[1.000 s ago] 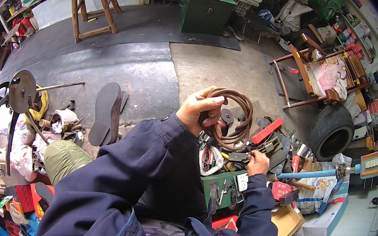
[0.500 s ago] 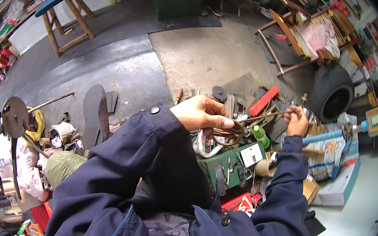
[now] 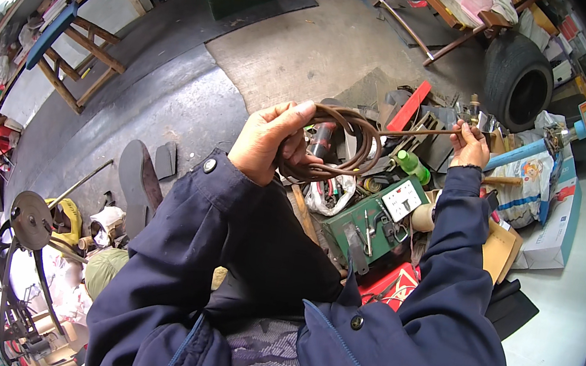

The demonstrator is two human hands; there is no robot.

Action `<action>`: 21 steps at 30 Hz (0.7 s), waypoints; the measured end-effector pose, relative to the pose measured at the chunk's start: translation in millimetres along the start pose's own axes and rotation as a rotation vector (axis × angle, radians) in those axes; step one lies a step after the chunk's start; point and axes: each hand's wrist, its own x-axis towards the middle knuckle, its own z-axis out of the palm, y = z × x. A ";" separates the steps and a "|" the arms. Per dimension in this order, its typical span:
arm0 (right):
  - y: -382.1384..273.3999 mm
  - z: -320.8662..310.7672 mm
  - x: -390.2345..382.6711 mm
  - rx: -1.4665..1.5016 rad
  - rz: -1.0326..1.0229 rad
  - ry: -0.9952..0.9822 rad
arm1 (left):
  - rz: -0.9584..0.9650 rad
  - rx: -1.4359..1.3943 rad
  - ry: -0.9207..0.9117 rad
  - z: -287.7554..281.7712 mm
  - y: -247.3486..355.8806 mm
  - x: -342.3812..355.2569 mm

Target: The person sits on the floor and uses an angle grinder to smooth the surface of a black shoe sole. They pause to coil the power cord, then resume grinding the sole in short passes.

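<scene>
A brown cord (image 3: 366,142) is wound in several loops and hangs in front of my lap. My left hand (image 3: 269,138) is closed round the left side of the coil, thumb on top. From the coil a straight length of the cord runs right to my right hand (image 3: 469,144), which pinches it between thumb and fingers. Below the coil stands a green metal box (image 3: 357,233) with small tools and a white card on its top. A green bottle (image 3: 413,166) lies just right of the coil.
A red bar (image 3: 409,113) and many loose tools lie beyond my hands. Right of them are a tyre (image 3: 518,84) and a blue tube (image 3: 518,155). At left stand a blue-topped stool (image 3: 53,37), a shoe sole (image 3: 140,175) and a metal machine with a round disc (image 3: 31,221).
My left hand has moved left and turned, so the coil now faces the view more openly. The right hand still holds the cord's far length. The whole view has shifted a little.
</scene>
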 end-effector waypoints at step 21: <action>113.4 5.6 -129.7 0.249 0.830 -0.446 | 0.141 0.325 -0.359 59.4 -55.0 -19.2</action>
